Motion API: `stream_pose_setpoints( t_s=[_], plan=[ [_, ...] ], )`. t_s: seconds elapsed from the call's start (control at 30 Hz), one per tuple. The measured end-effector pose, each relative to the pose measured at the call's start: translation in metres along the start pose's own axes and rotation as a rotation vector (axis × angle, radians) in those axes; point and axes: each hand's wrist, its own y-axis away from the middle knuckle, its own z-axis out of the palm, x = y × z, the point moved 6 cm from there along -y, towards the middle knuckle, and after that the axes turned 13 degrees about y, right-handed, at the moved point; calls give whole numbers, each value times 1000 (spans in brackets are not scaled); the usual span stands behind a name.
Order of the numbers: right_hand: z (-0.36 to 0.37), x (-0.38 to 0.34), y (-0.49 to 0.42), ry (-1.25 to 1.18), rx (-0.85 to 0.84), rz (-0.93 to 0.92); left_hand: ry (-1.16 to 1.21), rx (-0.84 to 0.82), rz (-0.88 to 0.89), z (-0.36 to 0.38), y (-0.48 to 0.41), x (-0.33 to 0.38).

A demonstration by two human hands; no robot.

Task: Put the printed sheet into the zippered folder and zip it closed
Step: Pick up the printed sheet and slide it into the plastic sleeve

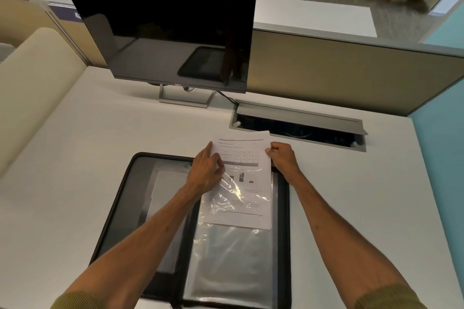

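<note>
A black zippered folder (118,198) lies open on the white desk in front of me, with clear plastic sleeves (233,266) on its right half. The printed sheet (244,158), with a table and small charts on it, sits partly inside the top sleeve; its upper part sticks out past the folder's far edge. My left hand (206,170) holds the sheet's left edge where the sleeve opens, index finger stretched along the paper. My right hand (282,155) pinches the sheet's right edge with curled fingers.
A dark monitor (170,40) on a metal stand rises behind the folder. An open cable tray (298,125) is set into the desk just beyond the sheet. Beige partition panels (339,73) close off the back and the left side.
</note>
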Motion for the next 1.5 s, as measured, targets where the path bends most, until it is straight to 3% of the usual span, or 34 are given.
stream_pose_setpoints(
  t_s=[0.33, 0.53, 0.67, 0.87, 1.07, 1.5],
  plan=[
    [-4, 16, 1, 4, -86, 33, -49, 5, 99, 3, -3, 6],
    [-4, -13, -8, -37, 66, 19, -50, -6, 95, 3, -2, 6],
    [-2, -14, -10, 23, 71, -48, -36, -48, 74, 1, -5, 6],
    [-4, -7, -9, 136, -65, -92, -38, -74, 95, -2, -10, 8],
    [7, -21, -8, 464, -291, -207, -49, -67, 140, -1, -9, 11],
    [47, -50, 2, 642, -327, -412, -156, 12, 230, -3, -8, 9]
  ],
)
